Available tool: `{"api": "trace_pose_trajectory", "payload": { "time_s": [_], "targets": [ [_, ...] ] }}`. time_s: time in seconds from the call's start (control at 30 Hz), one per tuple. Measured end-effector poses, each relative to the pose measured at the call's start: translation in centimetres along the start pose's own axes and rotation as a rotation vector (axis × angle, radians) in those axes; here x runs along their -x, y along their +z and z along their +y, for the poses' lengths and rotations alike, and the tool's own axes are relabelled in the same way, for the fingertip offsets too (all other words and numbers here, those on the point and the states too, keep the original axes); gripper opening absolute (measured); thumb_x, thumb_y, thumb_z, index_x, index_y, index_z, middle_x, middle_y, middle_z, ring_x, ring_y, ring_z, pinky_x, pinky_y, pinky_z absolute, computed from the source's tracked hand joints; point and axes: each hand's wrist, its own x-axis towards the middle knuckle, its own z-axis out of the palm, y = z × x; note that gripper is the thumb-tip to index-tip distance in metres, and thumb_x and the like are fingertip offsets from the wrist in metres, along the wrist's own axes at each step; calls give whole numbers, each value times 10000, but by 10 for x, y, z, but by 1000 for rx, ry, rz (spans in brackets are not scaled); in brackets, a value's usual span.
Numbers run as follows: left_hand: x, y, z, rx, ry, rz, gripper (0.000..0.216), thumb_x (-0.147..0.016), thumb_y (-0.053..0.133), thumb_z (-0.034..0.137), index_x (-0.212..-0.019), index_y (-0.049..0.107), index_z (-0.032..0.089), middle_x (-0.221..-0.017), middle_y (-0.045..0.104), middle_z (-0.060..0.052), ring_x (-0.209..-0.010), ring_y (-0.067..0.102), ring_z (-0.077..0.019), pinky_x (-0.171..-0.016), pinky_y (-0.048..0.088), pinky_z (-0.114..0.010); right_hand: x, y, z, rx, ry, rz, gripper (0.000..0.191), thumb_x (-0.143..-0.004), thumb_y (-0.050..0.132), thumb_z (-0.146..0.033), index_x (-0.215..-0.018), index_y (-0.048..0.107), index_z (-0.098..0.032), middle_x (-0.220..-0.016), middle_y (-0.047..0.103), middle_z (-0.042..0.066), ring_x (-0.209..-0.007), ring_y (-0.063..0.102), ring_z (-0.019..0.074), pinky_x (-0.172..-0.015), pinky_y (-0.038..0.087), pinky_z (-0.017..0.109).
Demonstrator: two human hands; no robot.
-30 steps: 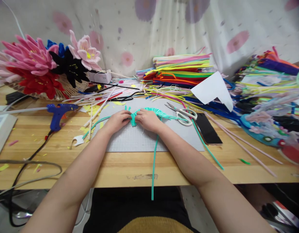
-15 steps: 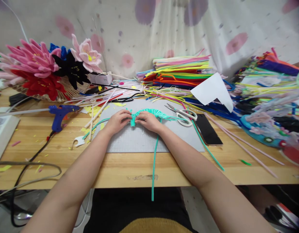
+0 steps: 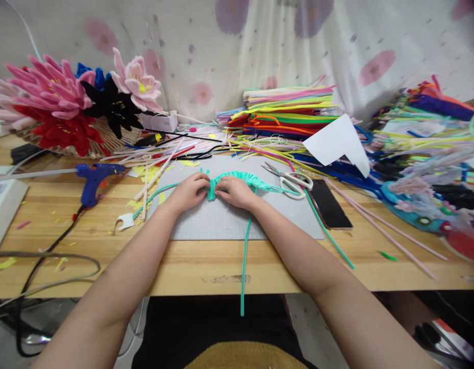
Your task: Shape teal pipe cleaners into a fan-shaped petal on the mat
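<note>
A curved teal piece (image 3: pixel 242 177) made of pipe cleaners lies across the grey cutting mat (image 3: pixel 206 225). At its left end, my left hand (image 3: pixel 192 190) pinches it with bent fingers. My right hand (image 3: pixel 234 191) is closed on the piece a little further right, covering part of it. Between the two hands a short bundle of teal strands shows. A long teal stem (image 3: pixel 245 261) runs down past the table's front edge, and others trail out left and right. White-handled scissors (image 3: pixel 292 183) lie beside the piece's right end.
A blue glue gun (image 3: pixel 94 182) lies at the left, below fuzzy flowers (image 3: pixel 56 87). Stacked pipe cleaners (image 3: pixel 286 110) and white paper (image 3: pixel 338 146) stand at the back. A black phone (image 3: pixel 329 204) and a blue decorated piece (image 3: pixel 406 207) are at the right.
Both hands stay in nearly the same place on the teal piece, with only slight finger shifts. The whole view has moved a little.
</note>
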Motion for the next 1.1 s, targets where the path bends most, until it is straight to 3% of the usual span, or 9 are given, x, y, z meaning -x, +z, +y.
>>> {"api": "trace_pose_trajectory", "payload": {
  "time_s": [0.2,0.37,0.47,0.57,0.67,0.9,1.1],
  "targets": [
    [-1,0,-2,52,1,16,147,-805,459,169,-841,598,200,-1014,571,-48,-988,540,-155,-900,442,-323,1,-3,-1,-3,12,-15,150,-829,540,-223,-862,681,-185,-826,601,48,-847,518,154,-709,345,250],
    [-1,1,3,57,-39,46,123,-806,465,172,-829,582,201,-1015,569,-46,-985,541,-155,-902,435,-321,-1,0,5,-168,-11,26,137,-824,547,-216,-833,678,-175,-809,608,32,-823,527,132,-756,361,242],
    [-4,4,12,-45,-146,217,82,-790,504,193,-855,553,195,-1024,558,-67,-1014,517,-188,-894,425,-340,-3,4,8,-304,44,100,119,-810,559,-217,-799,668,-171,-798,617,21,-796,540,123,-765,374,241],
    [-6,8,20,-140,-307,349,65,-772,534,246,-807,522,193,-895,560,-63,-900,525,-206,-792,438,-339,-4,6,9,-381,128,177,105,-792,575,-234,-756,650,-171,-791,621,16,-776,547,125,-756,384,247],
    [-6,8,24,-99,-291,233,93,-802,446,216,-741,512,194,-776,546,-37,-754,523,-171,-684,428,-296,-4,8,8,-394,156,227,109,-791,569,-243,-735,630,-171,-804,625,18,-785,547,129,-767,387,254],
    [-3,5,22,-48,-174,60,152,-822,405,246,-767,533,186,-744,551,-36,-711,508,-168,-653,403,-294,-2,7,6,-339,156,210,131,-793,566,-268,-718,612,-171,-785,618,20,-772,539,133,-745,382,253],
    [-4,9,22,184,-314,73,223,-788,457,320,-611,466,186,-577,479,20,-565,441,-122,-554,354,-255,0,6,4,-420,86,136,142,-792,558,-262,-705,608,-161,-765,612,13,-753,539,123,-735,386,242]
  ]
}}
